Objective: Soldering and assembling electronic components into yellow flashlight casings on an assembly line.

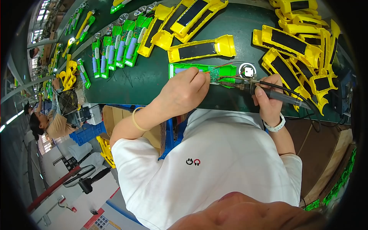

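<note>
In front of me lies a green plastic housing [229, 71] with a blue cylindrical battery, a circuit board [214, 73] and thin red and black wires. The wires run toward a round silvery lamp head [248, 70] at its right. My left hand [186, 91] is pinched closed over the housing and hides part of it. What its fingertips hold is too small to make out. My right hand [269, 100] grips a soldering iron [281, 96] with a dark handle, its tip pointing left toward the board. A yellow shell [201, 50] with a dark panel lies just beyond.
Several green housings [120, 48] with batteries stand in a row at far left. Yellow shells [291, 73] pile up at right, others [191, 17] at the back. The green tabletop [149, 82] ends close to my body. A co-worker [53, 122] sits at left beside a black fan [68, 101].
</note>
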Demonstrator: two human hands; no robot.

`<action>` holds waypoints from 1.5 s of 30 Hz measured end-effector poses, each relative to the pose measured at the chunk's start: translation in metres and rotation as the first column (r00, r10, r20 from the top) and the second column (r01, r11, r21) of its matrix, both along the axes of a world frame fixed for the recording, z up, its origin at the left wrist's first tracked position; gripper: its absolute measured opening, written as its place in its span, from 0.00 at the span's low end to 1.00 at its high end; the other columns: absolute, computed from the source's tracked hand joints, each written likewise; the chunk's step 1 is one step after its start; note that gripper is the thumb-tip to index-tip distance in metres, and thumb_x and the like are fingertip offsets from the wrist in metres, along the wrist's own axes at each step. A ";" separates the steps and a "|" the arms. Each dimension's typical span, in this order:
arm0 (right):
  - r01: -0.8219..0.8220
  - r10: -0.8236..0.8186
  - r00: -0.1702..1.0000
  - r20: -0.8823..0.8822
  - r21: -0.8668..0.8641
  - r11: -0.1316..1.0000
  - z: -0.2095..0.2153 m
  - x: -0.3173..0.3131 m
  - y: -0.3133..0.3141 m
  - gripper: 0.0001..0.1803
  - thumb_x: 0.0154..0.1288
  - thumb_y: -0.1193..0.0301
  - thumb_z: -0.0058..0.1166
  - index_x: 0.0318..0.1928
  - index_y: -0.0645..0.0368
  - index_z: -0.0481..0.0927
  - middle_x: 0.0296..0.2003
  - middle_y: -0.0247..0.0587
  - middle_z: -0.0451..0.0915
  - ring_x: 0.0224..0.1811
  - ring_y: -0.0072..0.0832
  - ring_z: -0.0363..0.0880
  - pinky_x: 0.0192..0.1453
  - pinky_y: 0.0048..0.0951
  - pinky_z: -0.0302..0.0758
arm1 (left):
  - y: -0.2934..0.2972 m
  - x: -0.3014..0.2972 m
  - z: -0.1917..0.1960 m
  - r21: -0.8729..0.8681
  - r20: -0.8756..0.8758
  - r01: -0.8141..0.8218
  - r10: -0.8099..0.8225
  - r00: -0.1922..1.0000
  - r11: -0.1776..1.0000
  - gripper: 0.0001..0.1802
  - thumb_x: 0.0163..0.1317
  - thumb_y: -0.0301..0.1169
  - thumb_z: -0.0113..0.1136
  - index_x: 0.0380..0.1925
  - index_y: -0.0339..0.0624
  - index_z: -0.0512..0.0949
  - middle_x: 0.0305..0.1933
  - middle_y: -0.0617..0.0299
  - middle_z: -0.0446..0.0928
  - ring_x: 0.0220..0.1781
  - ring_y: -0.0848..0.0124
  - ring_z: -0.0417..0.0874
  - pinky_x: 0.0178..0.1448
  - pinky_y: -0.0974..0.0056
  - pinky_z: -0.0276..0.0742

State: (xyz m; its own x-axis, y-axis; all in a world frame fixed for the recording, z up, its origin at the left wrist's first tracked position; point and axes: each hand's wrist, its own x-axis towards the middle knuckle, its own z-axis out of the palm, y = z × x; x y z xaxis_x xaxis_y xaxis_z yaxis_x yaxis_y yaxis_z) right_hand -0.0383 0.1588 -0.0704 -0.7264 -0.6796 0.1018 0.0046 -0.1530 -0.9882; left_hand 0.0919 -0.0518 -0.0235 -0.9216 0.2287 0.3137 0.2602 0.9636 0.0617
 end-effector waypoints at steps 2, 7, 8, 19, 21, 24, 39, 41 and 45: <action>0.002 -0.002 1.000 0.000 -0.004 1.000 0.001 0.001 -0.002 0.13 0.61 0.71 0.53 0.35 0.57 0.61 0.26 0.35 0.67 0.16 0.15 0.61 0.17 0.16 0.60 | 0.001 0.000 0.001 0.004 0.010 -0.012 0.012 1.000 1.000 0.12 0.46 0.23 0.61 0.34 0.32 0.79 0.29 0.61 0.67 0.32 0.69 0.73 0.29 0.69 0.73; -0.010 0.011 0.998 -0.059 0.021 1.000 -0.001 0.000 -0.003 0.13 0.61 0.71 0.53 0.35 0.57 0.61 0.24 0.35 0.67 0.16 0.16 0.62 0.18 0.16 0.60 | 0.003 0.002 0.005 -0.006 0.172 -0.038 0.038 0.984 0.999 0.13 0.47 0.22 0.60 0.35 0.28 0.77 0.29 0.60 0.66 0.33 0.69 0.73 0.28 0.70 0.74; -0.005 0.005 1.000 -0.027 0.009 1.000 0.000 0.002 -0.005 0.13 0.61 0.71 0.53 0.35 0.57 0.60 0.24 0.34 0.67 0.16 0.16 0.62 0.18 0.16 0.61 | 0.003 0.002 0.005 -0.006 0.172 -0.036 0.037 0.984 0.999 0.13 0.47 0.22 0.60 0.35 0.28 0.77 0.29 0.60 0.66 0.33 0.69 0.73 0.28 0.70 0.74; 0.067 -0.033 0.966 0.257 -0.124 0.990 0.008 0.002 -0.001 0.13 0.62 0.70 0.54 0.37 0.57 0.61 0.25 0.35 0.69 0.17 0.16 0.65 0.20 0.17 0.64 | 0.001 0.000 0.006 -0.015 0.225 -0.025 0.027 0.974 1.000 0.11 0.50 0.23 0.59 0.35 0.31 0.76 0.30 0.61 0.66 0.33 0.70 0.73 0.27 0.70 0.74; 0.118 -0.084 0.962 0.259 -0.119 0.986 0.013 0.002 0.000 0.13 0.63 0.70 0.53 0.37 0.57 0.62 0.25 0.35 0.69 0.17 0.17 0.65 0.19 0.17 0.64 | 0.002 0.001 0.004 -0.007 0.218 -0.036 0.037 0.975 0.999 0.11 0.50 0.23 0.59 0.35 0.31 0.76 0.30 0.61 0.66 0.33 0.70 0.73 0.27 0.70 0.74; 0.180 -0.143 0.958 0.250 -0.132 0.975 0.007 -0.001 0.006 0.13 0.63 0.68 0.52 0.39 0.58 0.62 0.27 0.36 0.69 0.16 0.18 0.66 0.19 0.17 0.63 | 0.002 0.000 0.005 -0.023 0.181 -0.013 0.017 0.983 1.000 0.10 0.51 0.23 0.59 0.35 0.31 0.77 0.30 0.61 0.66 0.33 0.70 0.73 0.27 0.69 0.73; 0.311 -0.274 0.949 0.153 -0.338 0.888 0.037 -0.031 -0.006 0.09 0.65 0.68 0.49 0.40 0.58 0.66 0.20 0.40 0.71 0.15 0.24 0.66 0.20 0.20 0.65 | 0.008 -0.049 -0.012 0.537 0.114 -0.259 0.235 0.965 0.803 0.07 0.45 0.27 0.66 0.27 0.46 0.81 0.33 0.56 0.72 0.38 0.61 0.75 0.41 0.62 0.72; 0.320 -0.274 0.944 0.183 -0.317 0.893 0.038 -0.036 -0.008 0.10 0.65 0.67 0.49 0.40 0.58 0.66 0.21 0.41 0.72 0.16 0.25 0.68 0.19 0.20 0.66 | 0.002 -0.043 -0.012 0.653 0.065 -0.180 0.182 0.981 0.735 0.05 0.45 0.27 0.66 0.25 0.45 0.80 0.33 0.57 0.73 0.39 0.62 0.75 0.41 0.63 0.72; 0.275 -0.210 0.954 0.215 -0.345 0.897 0.047 -0.043 -0.040 0.11 0.66 0.70 0.47 0.44 0.61 0.63 0.25 0.45 0.74 0.28 0.36 0.81 0.33 0.34 0.80 | -0.010 -0.032 -0.025 0.949 -0.044 0.007 0.109 0.993 0.314 0.10 0.48 0.26 0.64 0.32 0.40 0.77 0.32 0.59 0.75 0.38 0.64 0.76 0.46 0.64 0.71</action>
State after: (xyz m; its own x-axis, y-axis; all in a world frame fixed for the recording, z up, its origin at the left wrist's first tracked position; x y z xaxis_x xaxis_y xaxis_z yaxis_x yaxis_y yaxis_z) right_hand -0.0813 0.1192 -0.0232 -0.8921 -0.4179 0.1718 0.0811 -0.5221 -0.8490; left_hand 0.0596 -0.0622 -0.0485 -0.8767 -0.3248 0.3549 0.2724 0.2729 0.9227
